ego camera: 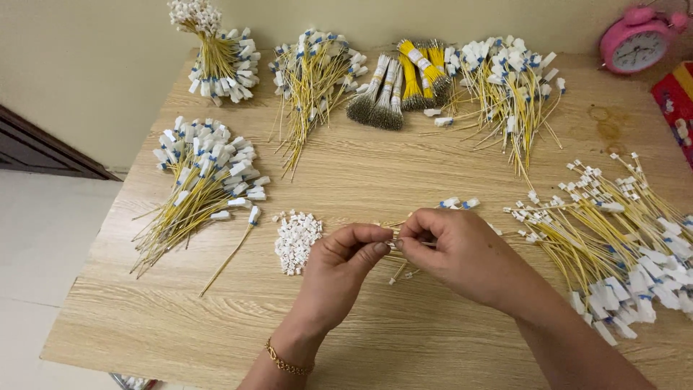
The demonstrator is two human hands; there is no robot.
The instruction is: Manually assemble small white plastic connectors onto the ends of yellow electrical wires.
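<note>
hands (404,249) pinching thin yellow wires (399,235)

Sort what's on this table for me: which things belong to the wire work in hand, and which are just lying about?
In the job:
left hand and right hand, pinching thin yellow wires between them
small white connectors pile
tagged wire heap at right
finished-looking bundle at left
back-row bundles

Lying about:
pink alarm clock
red packet
</note>
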